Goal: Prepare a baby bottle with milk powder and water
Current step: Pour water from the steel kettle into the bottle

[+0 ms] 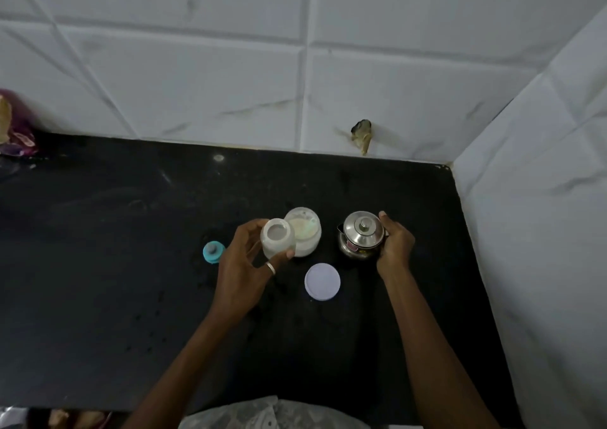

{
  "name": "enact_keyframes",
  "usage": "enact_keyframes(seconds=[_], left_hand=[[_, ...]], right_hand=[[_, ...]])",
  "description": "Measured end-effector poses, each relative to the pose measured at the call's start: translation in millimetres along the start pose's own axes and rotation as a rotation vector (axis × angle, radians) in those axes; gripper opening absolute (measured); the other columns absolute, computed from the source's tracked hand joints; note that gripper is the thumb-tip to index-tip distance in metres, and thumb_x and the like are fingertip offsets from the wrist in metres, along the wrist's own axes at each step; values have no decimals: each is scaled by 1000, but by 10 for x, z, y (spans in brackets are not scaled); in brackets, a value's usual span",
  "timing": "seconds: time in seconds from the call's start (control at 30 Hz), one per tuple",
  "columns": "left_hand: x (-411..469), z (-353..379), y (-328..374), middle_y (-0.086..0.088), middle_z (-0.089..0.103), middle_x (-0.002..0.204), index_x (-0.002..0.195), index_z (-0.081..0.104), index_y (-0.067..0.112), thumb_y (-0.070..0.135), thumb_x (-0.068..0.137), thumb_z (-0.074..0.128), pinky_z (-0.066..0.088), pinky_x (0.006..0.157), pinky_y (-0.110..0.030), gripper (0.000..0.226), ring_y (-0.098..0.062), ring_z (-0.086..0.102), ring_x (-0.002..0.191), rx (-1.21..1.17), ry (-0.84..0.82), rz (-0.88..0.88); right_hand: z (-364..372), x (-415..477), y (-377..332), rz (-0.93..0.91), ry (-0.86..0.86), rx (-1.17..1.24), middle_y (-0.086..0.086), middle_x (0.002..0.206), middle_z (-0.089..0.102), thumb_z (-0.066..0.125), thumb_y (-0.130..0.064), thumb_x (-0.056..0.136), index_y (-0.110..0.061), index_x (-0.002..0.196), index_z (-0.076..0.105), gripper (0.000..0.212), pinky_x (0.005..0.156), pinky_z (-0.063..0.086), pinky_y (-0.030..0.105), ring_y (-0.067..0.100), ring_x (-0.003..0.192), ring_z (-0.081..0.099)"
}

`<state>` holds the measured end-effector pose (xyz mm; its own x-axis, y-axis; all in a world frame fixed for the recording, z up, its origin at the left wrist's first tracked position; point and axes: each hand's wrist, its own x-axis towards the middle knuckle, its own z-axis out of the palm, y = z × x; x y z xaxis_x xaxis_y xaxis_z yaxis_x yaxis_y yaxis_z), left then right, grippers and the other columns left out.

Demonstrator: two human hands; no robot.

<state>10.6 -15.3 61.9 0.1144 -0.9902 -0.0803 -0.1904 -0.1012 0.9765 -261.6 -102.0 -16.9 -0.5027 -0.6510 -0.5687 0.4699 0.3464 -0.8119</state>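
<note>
View from above onto a black stone tabletop in a corner of white tiled walls. The left hand holds a small cloudy white plastic baby bottle, uncapped, with its fingers curled round the body. The bottle sits just in front of an open round white jar of pale milk powder and overlaps it in view. Whether the bottle's base touches the tabletop cannot be told. The right hand grasps the side of a small shiny steel pot with a knobbed lid, fingers wrapped round it; any handle is hidden.

Likely risks: the bottle's mouth is narrow, so water poured from the pot could miss it. Spilt water could run over the left fingers or into the open jar beside it and spoil the powder. The pot's lid may slide off when tilted. Hot water could scald.

Nearby, a flat round lilac jar lid lies between the forearms. A teal bottle cap with teat stands left of the left hand. Both are clear of the pouring path. A purple patterned bag sits at the far left edge. Only the open jar crowds the bottle.
</note>
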Motion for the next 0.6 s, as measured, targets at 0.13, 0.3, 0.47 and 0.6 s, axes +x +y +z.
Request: enact_keyframes(seconds=[0.13,0.3,0.47,0.6], left_hand=[[-10,2,-39,10,70,126,124,57,32,17,76,89,56,102,-45,59,-13,68,120,12,1,-9],[-33,-18,-75,6,70,126,127,57,24,14,76,89,56,103,-46,61,-14,68,120,8,8,-18],[-74,-34,-55,8,71,125,127,57,24,20,74,89,56,103,-43,62,-12,68,119,1,6,-8],[-121,-51,-44,8,71,125,126,58,27,19,74,89,56,102,-39,61,-10,68,119,-10,4,5]], right_hand=[[-45,38,81,11,9,11,9,81,77,79,-15,84,-9,76,75,11,79,60,39,26,80,74],[-105,47,122,-2,-8,5,13,88,74,79,-17,83,-10,75,75,11,83,57,42,28,85,72],[-190,46,118,-29,-31,-73,12,88,70,79,-25,84,-12,74,69,20,82,55,42,26,86,69],[-266,-26,116,-86,-42,-176,5,89,70,77,-35,88,-18,75,65,24,83,51,40,21,91,65]])
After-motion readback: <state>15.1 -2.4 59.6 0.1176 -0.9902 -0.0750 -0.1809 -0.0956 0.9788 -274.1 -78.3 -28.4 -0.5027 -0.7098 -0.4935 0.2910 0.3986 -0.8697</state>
